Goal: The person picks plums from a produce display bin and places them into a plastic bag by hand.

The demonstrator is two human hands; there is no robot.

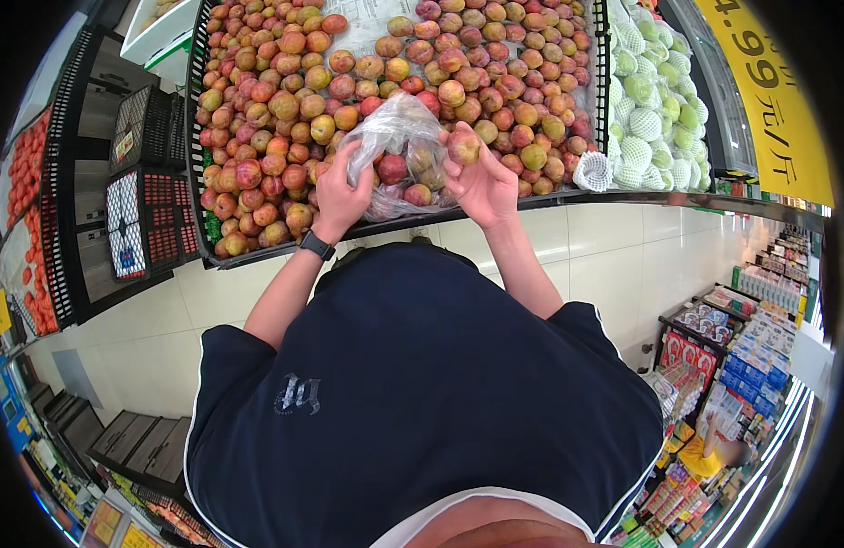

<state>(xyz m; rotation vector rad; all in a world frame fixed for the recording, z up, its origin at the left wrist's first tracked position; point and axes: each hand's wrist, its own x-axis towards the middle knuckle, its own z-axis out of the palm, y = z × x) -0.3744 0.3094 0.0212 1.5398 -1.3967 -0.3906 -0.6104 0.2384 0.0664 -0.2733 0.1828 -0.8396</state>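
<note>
A clear plastic bag [394, 130] with several plums inside rests at the near edge of a black display crate [196, 137] heaped with red and yellow plums [285, 106]. My left hand [343, 188] grips the bag's left side, its thumb and fingers pinching the film. On the bag's right side, my right hand [482, 179] holds a single plum [463, 146] between thumb and fingers, beside the bag's opening. Inside the bag a dark red plum [392, 168] shows through the plastic.
Green fruit in white foam nets [644, 123] lies right of the plums, near an empty foam net [592, 171]. Black mesh crates [144, 222] stand at left. A yellow price sign [764, 89] hangs at upper right. Far off at lower right is a person in yellow [699, 452].
</note>
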